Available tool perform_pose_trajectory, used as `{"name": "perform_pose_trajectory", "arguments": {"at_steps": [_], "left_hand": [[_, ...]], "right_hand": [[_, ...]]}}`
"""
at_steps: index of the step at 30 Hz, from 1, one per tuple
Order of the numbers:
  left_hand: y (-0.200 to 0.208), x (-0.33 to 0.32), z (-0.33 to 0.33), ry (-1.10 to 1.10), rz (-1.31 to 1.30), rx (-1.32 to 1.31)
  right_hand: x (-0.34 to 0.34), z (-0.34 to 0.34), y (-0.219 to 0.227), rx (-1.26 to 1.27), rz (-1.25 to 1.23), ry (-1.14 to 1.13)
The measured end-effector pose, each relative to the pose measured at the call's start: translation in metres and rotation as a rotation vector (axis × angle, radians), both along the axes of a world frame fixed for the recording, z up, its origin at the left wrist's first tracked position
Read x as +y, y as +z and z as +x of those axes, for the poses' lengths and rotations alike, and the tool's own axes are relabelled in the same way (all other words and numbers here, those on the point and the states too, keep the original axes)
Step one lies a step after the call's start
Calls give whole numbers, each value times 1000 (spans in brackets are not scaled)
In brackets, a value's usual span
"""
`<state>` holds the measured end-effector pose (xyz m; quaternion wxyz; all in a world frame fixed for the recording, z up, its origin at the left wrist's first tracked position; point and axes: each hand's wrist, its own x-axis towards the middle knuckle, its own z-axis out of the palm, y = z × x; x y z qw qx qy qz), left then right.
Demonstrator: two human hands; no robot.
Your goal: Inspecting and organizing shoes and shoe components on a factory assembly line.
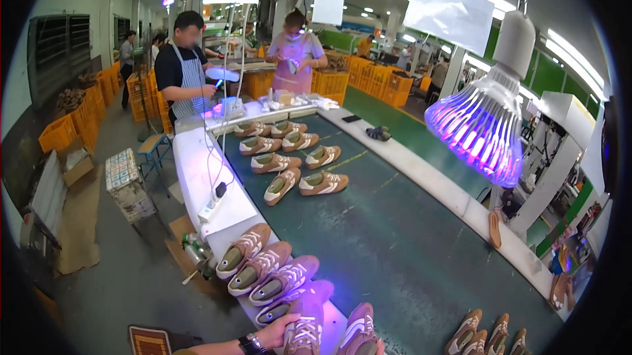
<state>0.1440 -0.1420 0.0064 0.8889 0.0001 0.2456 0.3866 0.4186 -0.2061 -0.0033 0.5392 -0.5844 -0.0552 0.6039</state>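
My left hand (276,333), with a watch on its wrist, is closed on the side of a brown sneaker (307,315) with white laces, at the lower edge. Just to the right is another brown sneaker (359,330) with white stripes. Only a few fingertips of my right hand (380,348) show, closed against its right side; the picture's edge cuts off the rest. Beyond my left hand, several matching sneakers (262,264) stand in a slanting row on the white ledge (227,213). Purple light falls on the nearest shoes.
A green conveyor belt (395,236) carries groups of sneakers (283,157) at its far end and more sneakers (486,336) at lower right. A lit lamp (484,118) hangs at right. Two people (187,72) work beyond the belt. Cables (220,138) hang over the ledge.
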Motion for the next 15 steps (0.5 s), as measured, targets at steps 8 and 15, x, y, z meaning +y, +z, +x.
{"name": "perform_pose_trajectory", "arguments": {"at_steps": [8, 15], "left_hand": [[-8, -8, -2, 22, 6, 63], [18, -6, 10, 25, -47, 192]], "right_hand": [[10, 14, -19, 38, 67, -31], [-12, 73, -42, -45, 5, -136]]}}
